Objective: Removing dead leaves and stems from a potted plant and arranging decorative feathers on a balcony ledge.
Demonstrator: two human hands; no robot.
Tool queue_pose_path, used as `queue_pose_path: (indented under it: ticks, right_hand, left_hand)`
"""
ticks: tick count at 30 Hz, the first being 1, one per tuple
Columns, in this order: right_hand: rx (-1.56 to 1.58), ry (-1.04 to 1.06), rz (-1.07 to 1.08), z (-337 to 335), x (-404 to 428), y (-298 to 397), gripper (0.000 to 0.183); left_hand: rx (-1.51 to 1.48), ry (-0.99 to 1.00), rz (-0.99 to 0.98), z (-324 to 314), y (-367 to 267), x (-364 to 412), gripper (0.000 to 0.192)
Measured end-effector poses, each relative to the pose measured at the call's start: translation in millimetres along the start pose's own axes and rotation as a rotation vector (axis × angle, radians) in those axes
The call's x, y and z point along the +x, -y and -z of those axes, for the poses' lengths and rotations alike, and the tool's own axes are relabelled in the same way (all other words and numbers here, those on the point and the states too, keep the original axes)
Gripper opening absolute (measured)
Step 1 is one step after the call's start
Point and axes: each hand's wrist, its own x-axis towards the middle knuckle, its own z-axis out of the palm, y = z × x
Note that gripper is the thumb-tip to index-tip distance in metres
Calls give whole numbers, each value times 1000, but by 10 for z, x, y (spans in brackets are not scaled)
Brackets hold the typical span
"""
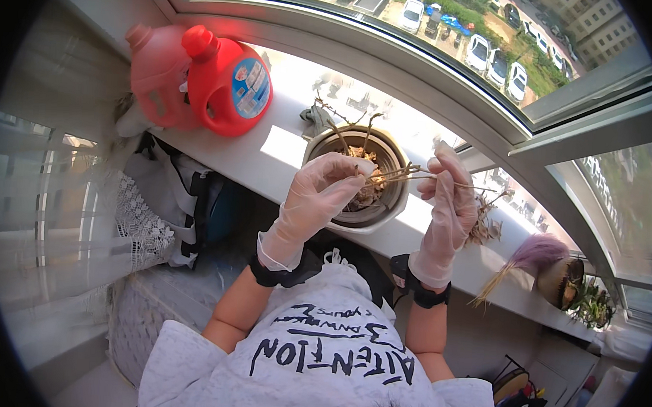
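Both hands wear thin clear plastic gloves. My left hand (333, 182) pinches one end of a few thin dry stems (395, 176) between thumb and fingertips, above a flowerpot. My right hand (449, 191) has the same stems at their other end, the thin tips passing beyond its fingers. Below them the round brown flowerpot (353, 221) stands on a pale saucer or outer rim on the windowsill. Dried brown leaves (366, 197) lie inside it, and bare twigs (368, 132) rise from its far side. More dry leaves and stems (486, 227) lie on the sill, right of my right hand.
Two red detergent bottles (227, 85) stand at the sill's left. A grey cloth (315, 120) lies behind the pot. Rightward are a purple-tufted dried plant (536, 252), a tan pot on its side (556, 282) and a green plant (594, 303). The window frame (424, 69) borders the sill; a sheer curtain (64, 187) hangs left.
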Motion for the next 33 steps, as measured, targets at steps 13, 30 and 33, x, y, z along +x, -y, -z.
queue_pose_path:
  ticks: [13, 30, 33]
  right_hand:
    - [158, 210, 121, 75, 184, -127, 27]
    - [-381, 125, 686, 43, 279, -373, 38]
    - [-400, 161, 670, 76, 267, -376, 34]
  left_hand:
    - [-91, -256, 151, -17, -46, -16, 10]
    - [-180, -148, 108, 16, 12, 28, 16]
    - [-203, -118, 101, -40, 9, -19, 17]
